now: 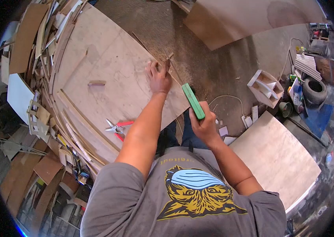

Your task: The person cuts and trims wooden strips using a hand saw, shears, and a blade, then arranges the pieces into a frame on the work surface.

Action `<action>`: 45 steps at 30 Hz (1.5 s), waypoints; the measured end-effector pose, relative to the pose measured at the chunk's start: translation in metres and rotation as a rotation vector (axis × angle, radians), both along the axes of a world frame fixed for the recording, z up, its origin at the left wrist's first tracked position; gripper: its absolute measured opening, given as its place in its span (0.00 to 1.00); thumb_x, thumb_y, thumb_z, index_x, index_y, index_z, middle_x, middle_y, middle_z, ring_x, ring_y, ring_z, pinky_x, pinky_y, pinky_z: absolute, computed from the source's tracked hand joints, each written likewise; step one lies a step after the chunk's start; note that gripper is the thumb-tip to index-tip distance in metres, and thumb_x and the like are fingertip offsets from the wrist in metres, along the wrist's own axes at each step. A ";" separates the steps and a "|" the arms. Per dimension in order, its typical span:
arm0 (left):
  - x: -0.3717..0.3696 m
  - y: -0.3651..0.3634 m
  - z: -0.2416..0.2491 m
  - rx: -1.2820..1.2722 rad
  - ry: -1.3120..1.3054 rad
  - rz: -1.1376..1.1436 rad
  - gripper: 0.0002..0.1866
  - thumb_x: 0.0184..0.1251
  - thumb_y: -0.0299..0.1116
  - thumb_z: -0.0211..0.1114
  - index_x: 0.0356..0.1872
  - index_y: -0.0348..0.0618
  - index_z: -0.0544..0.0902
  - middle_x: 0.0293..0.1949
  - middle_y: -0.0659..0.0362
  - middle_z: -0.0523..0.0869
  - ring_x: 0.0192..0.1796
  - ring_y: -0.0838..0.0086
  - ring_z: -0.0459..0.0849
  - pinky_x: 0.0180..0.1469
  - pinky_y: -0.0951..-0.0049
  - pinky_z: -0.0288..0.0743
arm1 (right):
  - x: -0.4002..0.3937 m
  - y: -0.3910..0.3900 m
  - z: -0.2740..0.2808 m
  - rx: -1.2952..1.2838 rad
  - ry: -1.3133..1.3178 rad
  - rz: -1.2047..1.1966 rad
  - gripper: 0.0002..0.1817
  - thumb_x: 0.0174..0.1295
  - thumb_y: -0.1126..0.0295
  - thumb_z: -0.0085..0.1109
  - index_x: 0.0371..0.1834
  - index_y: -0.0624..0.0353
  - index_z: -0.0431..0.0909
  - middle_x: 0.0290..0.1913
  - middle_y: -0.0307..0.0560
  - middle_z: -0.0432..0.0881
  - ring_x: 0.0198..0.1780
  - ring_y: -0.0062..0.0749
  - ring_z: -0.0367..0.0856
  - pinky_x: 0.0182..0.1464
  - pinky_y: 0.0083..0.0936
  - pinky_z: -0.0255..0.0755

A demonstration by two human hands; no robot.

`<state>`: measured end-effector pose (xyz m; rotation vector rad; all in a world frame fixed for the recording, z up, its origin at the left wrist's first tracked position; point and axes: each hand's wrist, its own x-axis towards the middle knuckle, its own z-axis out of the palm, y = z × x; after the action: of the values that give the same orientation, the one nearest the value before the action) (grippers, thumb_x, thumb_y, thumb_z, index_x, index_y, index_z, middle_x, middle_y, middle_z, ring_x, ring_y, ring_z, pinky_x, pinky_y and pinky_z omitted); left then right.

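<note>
My right hand (203, 123) is wrapped round the green handle of a hand saw (192, 100). Its thin blade, seen nearly edge-on, points away from me toward my left hand. My left hand (159, 77) lies at the edge of a plywood sheet (115, 75), its fingers bent and pressing on a small wood strip (170, 57) that pokes out past the edge. How much of the strip is under the fingers is hidden. Red-handled pliers (116, 128) lie open on the sheet beside my left forearm. A short wood offcut (96, 83) rests farther left.
Long wood strips (84, 116) and stacked offcuts crowd the left side. A pale panel (277, 154) lies at lower right, with a wooden box (265, 89) and a tire (314, 90) beyond it. Another sheet (230, 23) juts in at the top. Sawdust covers the floor.
</note>
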<state>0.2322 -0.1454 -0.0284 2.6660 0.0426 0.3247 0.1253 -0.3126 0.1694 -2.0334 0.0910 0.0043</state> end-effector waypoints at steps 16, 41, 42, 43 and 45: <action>-0.001 -0.003 0.002 -0.025 -0.012 0.022 0.26 0.60 0.30 0.69 0.59 0.72 0.88 0.64 0.55 0.75 0.77 0.48 0.66 0.79 0.42 0.59 | -0.007 0.010 -0.004 0.012 -0.018 -0.045 0.07 0.70 0.76 0.64 0.45 0.61 0.75 0.29 0.58 0.78 0.30 0.55 0.87 0.32 0.37 0.76; -0.003 -0.002 0.003 0.002 -0.021 0.009 0.26 0.62 0.30 0.68 0.60 0.72 0.88 0.63 0.54 0.75 0.77 0.47 0.66 0.79 0.41 0.61 | 0.008 0.017 -0.028 0.057 0.017 -0.069 0.10 0.67 0.73 0.65 0.47 0.62 0.76 0.34 0.66 0.81 0.39 0.67 0.85 0.36 0.46 0.77; 0.000 -0.003 0.004 0.024 -0.016 0.011 0.26 0.62 0.30 0.68 0.60 0.72 0.88 0.63 0.54 0.75 0.77 0.47 0.66 0.79 0.41 0.61 | 0.007 0.016 -0.028 0.058 -0.015 -0.057 0.09 0.67 0.73 0.65 0.45 0.62 0.76 0.33 0.66 0.81 0.38 0.67 0.85 0.35 0.46 0.77; 0.004 -0.003 0.005 0.010 -0.013 0.020 0.26 0.62 0.30 0.68 0.60 0.72 0.88 0.63 0.54 0.75 0.77 0.47 0.66 0.79 0.40 0.61 | 0.006 0.014 -0.027 0.059 -0.048 -0.044 0.09 0.67 0.73 0.66 0.43 0.62 0.75 0.33 0.66 0.81 0.38 0.67 0.85 0.35 0.47 0.76; -0.001 -0.004 0.008 -0.019 0.012 0.021 0.26 0.62 0.30 0.68 0.60 0.73 0.88 0.64 0.54 0.76 0.77 0.47 0.67 0.79 0.40 0.61 | 0.018 0.017 -0.048 0.045 -0.046 -0.021 0.09 0.67 0.73 0.66 0.42 0.62 0.74 0.33 0.66 0.81 0.38 0.67 0.85 0.35 0.47 0.76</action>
<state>0.2307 -0.1499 -0.0204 2.6502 0.0767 0.3130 0.1430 -0.2952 0.1216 -1.9858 0.0830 -0.0532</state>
